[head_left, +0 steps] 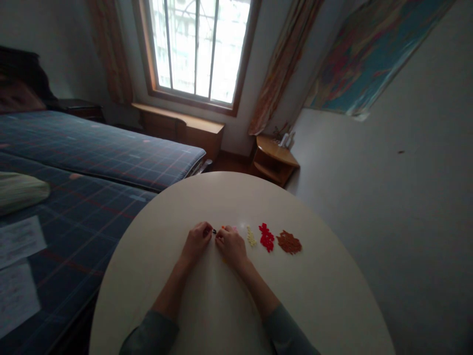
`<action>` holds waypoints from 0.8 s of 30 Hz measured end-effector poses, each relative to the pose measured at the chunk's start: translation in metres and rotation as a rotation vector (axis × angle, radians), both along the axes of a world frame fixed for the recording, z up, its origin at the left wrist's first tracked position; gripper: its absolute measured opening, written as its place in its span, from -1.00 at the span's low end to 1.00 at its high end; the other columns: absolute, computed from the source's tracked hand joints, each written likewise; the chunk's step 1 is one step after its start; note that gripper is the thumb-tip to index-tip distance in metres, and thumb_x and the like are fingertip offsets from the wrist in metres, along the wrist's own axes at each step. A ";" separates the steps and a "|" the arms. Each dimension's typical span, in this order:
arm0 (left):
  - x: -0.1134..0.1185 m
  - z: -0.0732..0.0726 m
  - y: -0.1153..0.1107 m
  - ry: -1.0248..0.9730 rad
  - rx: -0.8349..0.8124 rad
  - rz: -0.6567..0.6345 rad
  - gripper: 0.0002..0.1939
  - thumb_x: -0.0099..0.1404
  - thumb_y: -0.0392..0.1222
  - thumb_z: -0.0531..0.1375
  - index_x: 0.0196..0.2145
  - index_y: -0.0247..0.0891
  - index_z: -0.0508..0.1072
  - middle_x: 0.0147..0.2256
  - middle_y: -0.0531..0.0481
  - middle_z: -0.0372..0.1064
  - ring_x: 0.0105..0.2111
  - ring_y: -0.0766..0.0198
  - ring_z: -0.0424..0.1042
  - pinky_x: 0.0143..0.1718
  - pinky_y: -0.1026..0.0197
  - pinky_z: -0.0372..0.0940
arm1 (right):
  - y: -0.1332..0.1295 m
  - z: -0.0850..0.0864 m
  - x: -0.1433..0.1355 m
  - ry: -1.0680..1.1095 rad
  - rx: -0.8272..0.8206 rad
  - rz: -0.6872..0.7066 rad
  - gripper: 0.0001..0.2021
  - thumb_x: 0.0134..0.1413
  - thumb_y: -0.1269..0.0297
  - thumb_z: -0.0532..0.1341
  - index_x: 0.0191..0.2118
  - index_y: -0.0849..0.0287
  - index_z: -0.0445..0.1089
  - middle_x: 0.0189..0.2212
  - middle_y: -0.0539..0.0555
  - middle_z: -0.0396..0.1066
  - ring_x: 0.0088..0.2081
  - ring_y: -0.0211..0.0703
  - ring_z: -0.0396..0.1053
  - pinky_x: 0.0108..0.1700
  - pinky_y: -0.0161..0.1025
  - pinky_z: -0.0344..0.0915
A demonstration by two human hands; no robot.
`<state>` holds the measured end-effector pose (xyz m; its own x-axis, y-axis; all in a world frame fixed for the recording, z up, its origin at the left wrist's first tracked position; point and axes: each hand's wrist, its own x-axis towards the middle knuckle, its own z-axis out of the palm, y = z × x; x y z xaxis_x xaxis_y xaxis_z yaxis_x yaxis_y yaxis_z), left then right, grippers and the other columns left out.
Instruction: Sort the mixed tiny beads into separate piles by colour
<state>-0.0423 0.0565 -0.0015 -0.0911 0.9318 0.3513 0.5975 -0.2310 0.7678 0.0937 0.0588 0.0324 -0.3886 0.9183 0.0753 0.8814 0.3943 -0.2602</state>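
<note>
Over the middle of the round table, my left hand (198,238) and my right hand (232,245) are close together, fingertips almost meeting. A small black piece (214,231) shows between them, at the pinched fingertips of my left hand. My right hand's thumb and fingers are also pinched; whatever they hold is hidden. Behind my right hand, bits of orange (223,227) and pink (235,228) pieces peek out. To its right lie small pale yellow pieces (251,236), a pile of red pieces (266,238) and a heap of brown pieces (289,242).
The cream round table (318,296) has a curved edge. A bed with a plaid mattress (111,148) stands to the left, with printed sheets (20,241) on it. Beyond the table are a corner shelf (277,150) and a low wooden cabinet (199,130) under the window.
</note>
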 end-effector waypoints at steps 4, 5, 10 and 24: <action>0.000 0.001 -0.001 -0.033 -0.007 0.003 -0.92 0.05 -0.36 0.07 -0.52 -0.26 0.33 -0.53 0.06 0.30 -0.50 0.33 0.30 -0.42 0.30 0.22 | -0.005 0.000 0.005 0.025 0.013 0.007 -0.82 0.11 0.28 0.04 -0.27 0.11 0.37 -0.26 0.05 0.34 -0.28 -0.26 0.32 -0.27 -0.38 0.20; 0.001 0.001 -0.001 -0.045 -0.009 0.006 -0.92 0.05 -0.36 0.07 -0.52 -0.26 0.33 -0.53 0.07 0.30 -0.51 0.33 0.30 -0.42 0.29 0.22 | -0.007 0.000 0.007 0.024 0.010 0.020 -0.81 0.11 0.29 0.03 -0.26 0.10 0.38 -0.26 0.05 0.34 -0.27 -0.25 0.32 -0.26 -0.37 0.20; 0.001 0.001 0.002 -0.148 -0.009 0.100 -0.91 0.09 -0.28 0.06 -0.39 -0.26 0.32 -0.48 0.04 0.31 -0.50 0.32 0.35 -0.44 0.27 0.28 | -0.019 0.000 0.013 0.025 0.005 0.127 -0.79 0.10 0.36 0.02 -0.24 0.09 0.39 -0.22 0.05 0.36 -0.22 -0.23 0.31 -0.18 -0.36 0.20; -0.005 0.002 0.005 -0.334 -0.036 0.222 -0.80 0.06 -0.19 0.08 -0.31 -0.27 0.30 -0.50 0.03 0.34 -0.50 0.28 0.40 -0.43 0.23 0.32 | -0.015 -0.001 0.004 -0.014 0.015 0.107 -0.75 0.05 0.41 0.04 -0.16 0.10 0.35 -0.16 0.06 0.33 -0.18 -0.23 0.28 -0.14 -0.34 0.19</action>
